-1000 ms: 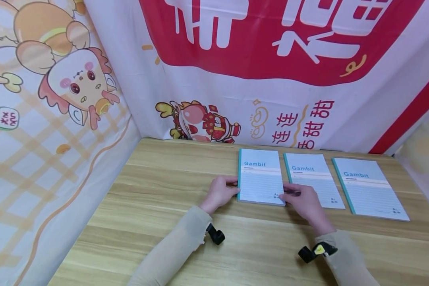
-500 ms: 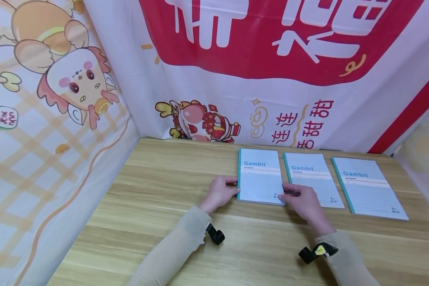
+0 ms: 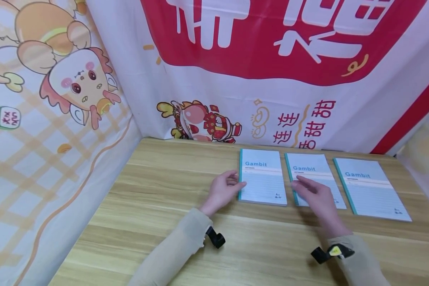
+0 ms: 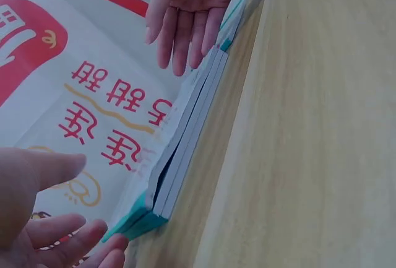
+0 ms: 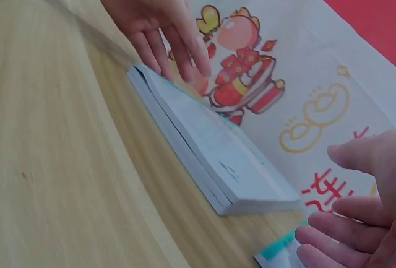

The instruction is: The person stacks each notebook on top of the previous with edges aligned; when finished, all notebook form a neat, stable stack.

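Flanking the leftmost notebook (teal-spined, face up), the left hand and right hand have thumbs and fingers apart.

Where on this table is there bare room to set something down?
The table is bare left of the left hand and left notebook; also in front, between the left sleeve and right sleeve. It's crowded rightward: only narrow gaps beside the middle notebook, partly covered by the right hand, and right notebook.
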The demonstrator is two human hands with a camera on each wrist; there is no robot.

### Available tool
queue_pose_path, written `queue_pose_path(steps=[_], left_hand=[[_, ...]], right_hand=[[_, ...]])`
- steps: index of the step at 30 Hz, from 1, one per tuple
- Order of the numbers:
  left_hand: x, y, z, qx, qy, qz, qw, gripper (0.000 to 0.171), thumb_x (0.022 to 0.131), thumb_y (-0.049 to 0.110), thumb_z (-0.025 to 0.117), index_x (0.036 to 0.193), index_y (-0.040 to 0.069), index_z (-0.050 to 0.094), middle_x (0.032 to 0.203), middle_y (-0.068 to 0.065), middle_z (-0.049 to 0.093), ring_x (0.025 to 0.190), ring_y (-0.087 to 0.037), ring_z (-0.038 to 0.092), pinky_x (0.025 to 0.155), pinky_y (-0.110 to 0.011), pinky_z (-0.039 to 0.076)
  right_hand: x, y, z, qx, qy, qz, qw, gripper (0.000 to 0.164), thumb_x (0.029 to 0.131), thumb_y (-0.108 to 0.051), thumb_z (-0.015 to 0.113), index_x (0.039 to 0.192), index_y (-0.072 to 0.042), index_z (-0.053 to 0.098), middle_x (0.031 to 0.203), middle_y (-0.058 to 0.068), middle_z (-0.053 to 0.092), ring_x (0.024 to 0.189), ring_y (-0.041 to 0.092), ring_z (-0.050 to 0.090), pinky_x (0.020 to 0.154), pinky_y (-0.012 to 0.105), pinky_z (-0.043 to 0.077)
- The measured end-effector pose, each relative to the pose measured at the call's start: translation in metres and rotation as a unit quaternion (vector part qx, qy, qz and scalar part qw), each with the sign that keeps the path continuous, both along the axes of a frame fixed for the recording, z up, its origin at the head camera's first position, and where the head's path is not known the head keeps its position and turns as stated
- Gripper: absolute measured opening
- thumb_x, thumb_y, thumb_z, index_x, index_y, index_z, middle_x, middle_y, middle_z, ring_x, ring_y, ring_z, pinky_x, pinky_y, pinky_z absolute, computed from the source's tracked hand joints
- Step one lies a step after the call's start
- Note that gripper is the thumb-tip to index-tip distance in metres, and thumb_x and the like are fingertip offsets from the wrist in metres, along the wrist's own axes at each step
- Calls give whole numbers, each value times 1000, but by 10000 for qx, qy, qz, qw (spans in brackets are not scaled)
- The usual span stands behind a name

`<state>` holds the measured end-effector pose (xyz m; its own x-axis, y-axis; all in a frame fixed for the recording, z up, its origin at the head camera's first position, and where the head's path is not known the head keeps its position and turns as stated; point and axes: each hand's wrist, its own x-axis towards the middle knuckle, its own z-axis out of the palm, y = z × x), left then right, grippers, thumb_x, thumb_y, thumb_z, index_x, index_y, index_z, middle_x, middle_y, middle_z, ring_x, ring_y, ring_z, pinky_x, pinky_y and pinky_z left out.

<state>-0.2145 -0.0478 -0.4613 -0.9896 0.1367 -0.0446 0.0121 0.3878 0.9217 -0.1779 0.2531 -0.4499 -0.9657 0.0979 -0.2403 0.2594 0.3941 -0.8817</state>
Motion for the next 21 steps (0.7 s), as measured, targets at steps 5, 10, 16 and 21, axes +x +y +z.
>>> queue_pose_path(steps=[5,10,16,21], left_hand=[[7,10,8,35,346,-321,9989,58,94,38,75,144,15,58,139,1,61,127,-19,57,106,-37,47],[15,25,13,-114,695,-706,9950,60,95,47,72,145,17,58,144,7,57,135,-15,49,112,-39,40],[27,49,15,-550,942,-1524,9823,65,95,54,67,147,15,56,147,8,53,137,-11,45,113,-34,39],[38,72,15,-1059,1421,-2211,9590,67,98,55,63,149,13,53,151,3,50,138,-10,43,113,-28,36]], right_hand=[[6,22,5,162,133,97,9997,90,90,-74,56,158,-17,39,159,9,39,146,37,30,111,67,30],[13,41,8,308,124,-39,9994,87,93,-72,54,158,-15,38,161,11,36,148,41,26,110,70,28],[21,59,11,687,132,-226,9973,89,94,-74,48,159,-14,35,161,14,35,147,44,26,108,71,29],[27,72,8,977,183,-251,9947,90,95,-73,46,159,-11,34,159,20,36,145,48,25,106,73,29]])
